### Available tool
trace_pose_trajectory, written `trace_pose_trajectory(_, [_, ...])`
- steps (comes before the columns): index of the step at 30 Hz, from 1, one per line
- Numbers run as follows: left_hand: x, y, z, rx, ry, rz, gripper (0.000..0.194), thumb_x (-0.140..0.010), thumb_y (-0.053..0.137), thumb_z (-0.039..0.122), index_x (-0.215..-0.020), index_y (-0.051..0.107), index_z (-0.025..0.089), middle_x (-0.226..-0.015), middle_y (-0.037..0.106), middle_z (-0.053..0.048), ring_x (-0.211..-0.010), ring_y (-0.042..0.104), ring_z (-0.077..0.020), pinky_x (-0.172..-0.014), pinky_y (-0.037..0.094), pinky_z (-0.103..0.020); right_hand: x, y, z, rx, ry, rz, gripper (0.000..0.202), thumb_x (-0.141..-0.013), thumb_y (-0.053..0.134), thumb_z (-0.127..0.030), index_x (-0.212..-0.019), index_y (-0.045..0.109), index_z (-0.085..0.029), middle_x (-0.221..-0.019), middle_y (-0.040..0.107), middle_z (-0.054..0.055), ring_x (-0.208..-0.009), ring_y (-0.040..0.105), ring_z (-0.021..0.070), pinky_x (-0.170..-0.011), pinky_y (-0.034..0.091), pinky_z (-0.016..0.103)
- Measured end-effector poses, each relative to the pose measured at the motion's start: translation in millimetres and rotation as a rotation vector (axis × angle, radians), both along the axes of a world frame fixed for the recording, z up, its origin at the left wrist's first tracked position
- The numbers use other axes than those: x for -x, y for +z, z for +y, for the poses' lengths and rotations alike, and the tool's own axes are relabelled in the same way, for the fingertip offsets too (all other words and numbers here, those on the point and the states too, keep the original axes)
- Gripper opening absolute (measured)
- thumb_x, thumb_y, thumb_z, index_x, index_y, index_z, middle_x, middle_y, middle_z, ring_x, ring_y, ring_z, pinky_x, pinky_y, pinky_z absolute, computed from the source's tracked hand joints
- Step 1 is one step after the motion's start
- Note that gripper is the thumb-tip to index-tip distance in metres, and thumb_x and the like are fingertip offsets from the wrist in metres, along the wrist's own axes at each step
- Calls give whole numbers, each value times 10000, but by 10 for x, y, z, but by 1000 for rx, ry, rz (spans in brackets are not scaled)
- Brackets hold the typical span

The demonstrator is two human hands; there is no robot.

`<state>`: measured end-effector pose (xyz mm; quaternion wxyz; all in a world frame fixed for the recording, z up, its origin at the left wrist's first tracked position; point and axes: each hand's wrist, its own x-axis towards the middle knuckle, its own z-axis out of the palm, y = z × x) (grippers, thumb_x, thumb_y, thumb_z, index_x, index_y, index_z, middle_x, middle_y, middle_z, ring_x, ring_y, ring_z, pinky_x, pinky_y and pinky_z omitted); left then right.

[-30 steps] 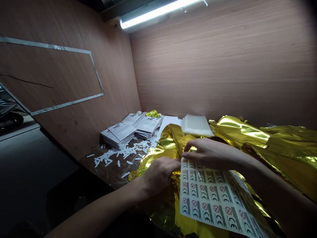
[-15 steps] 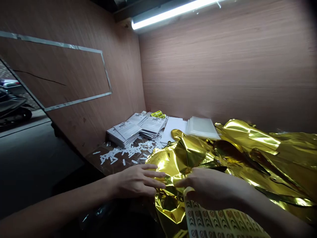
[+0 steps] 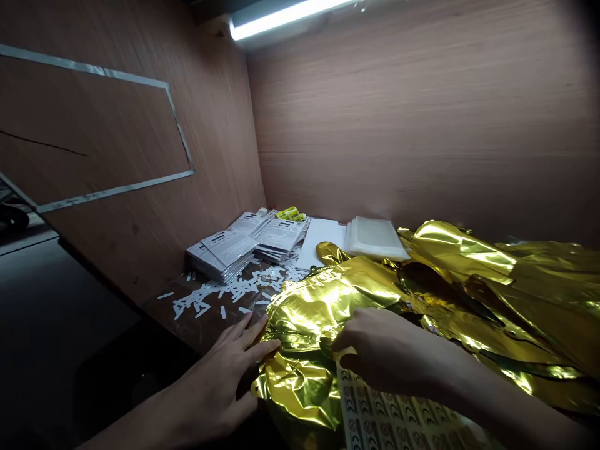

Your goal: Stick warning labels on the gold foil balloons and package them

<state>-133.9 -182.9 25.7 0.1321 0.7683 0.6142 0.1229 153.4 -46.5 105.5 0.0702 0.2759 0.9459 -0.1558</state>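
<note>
Gold foil (image 3: 309, 309), apparently at a steadying step: left hand (image 3: 220, 375) spread at edge, unclenched; right hand (image 3: 389, 353) curled over sticker sheet (image 3: 398, 415), grip indeterminate; light pressure called for.

Both the left hand (image 3: 229, 369) and the right hand (image 3: 375, 350) were bare (no gloves), the forearms sleeveless.

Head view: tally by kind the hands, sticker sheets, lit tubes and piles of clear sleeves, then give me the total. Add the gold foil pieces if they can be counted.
Hands: 2 (left hand, right hand)
Sticker sheet: 1
Lit tube: 1
Pile of clear sleeves: 1
Total: 5
Gold foil pieces: overlapping, not countable
</note>
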Motion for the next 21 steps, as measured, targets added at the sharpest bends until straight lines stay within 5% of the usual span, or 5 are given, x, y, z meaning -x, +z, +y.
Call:
trace_pose_trajectory(4, [-147,337,150,211,151,-117,707,-767,519,150,-1458,584,283,-1667,361,-47,-1539,335,-365,-1218,358,-565,8,-124,-32,-32,103,-35,386,-892,583,-255,-1226,755,-342,-884,774,71,-790,725,251,-626,456,296])
trace_pose_trajectory(7, [-227,522,352,264,345,-239,543,-868,495,298,-1393,607,214,-1468,615,-102,-1338,588,-332,-1100,491,-456,11,-208,-33,-81,144,-141,427,-905,553,-260,-1274,726,-385,-806,755,69,-746,732,284,-553,389,290])
trace_pose_trajectory(14, [-248,559,796,426,485,-310,640,-683,726,478,-1236,616,175,-1136,741,-99,-918,707,-273,-643,499,-286,70,-49,-74,-114,29,-271,405,-1042,414,-257,-1121,807,-307,-870,773,111,-806,749,304,-558,347,306])
trace_pose_trajectory(21, [-293,629,1045,551,439,-332,375,-600,782,483,-795,694,175,-822,737,-43,-696,648,-202,-523,406,-254,62,29,-56,-92,25,-287,344,-1053,478,-366,-1139,803,-294,-929,777,107,-833,746,291,-580,361,306])
